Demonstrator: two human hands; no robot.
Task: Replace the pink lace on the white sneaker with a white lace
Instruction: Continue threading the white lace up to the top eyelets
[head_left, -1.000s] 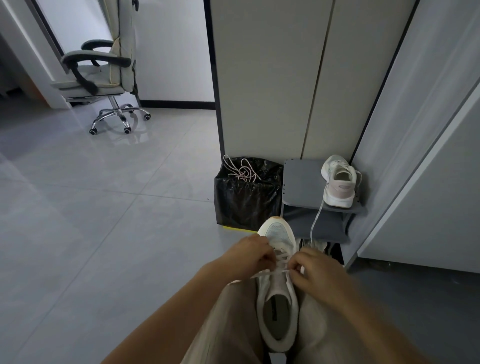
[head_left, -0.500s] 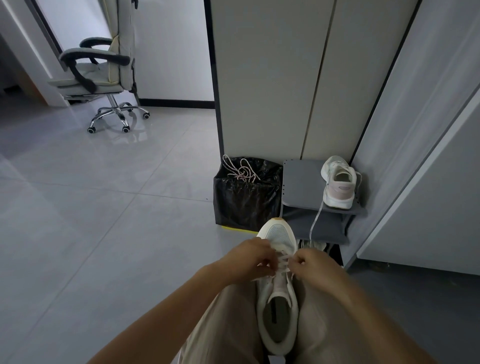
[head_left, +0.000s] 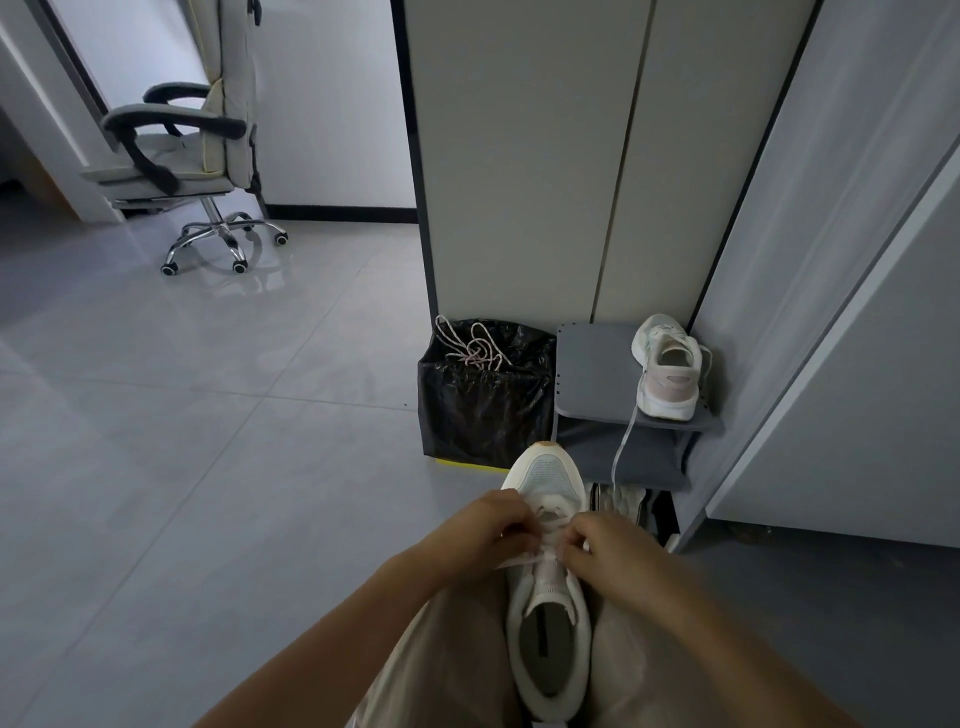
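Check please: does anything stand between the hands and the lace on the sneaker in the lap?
Nothing visible does. The left hand and the right hand both hold the white lace over the tongue of the white sneaker, which lies between the knees.

Left hand (head_left: 483, 535): fingertips curled under and out of sight; a strand of white lace (head_left: 519, 562) emerges beneath them.
Right hand (head_left: 608, 551): fingertips hidden behind the knuckles; any pinch on the lace cannot be told.
White sneaker (head_left: 548, 613): middle eyelets covered by both hands; heel cut by the lower edge.
Office chair (head_left: 176, 150): backrest cut by the upper edge.
Rack (head_left: 587, 364): lowest shelf in shadow, contents unidentifiable.
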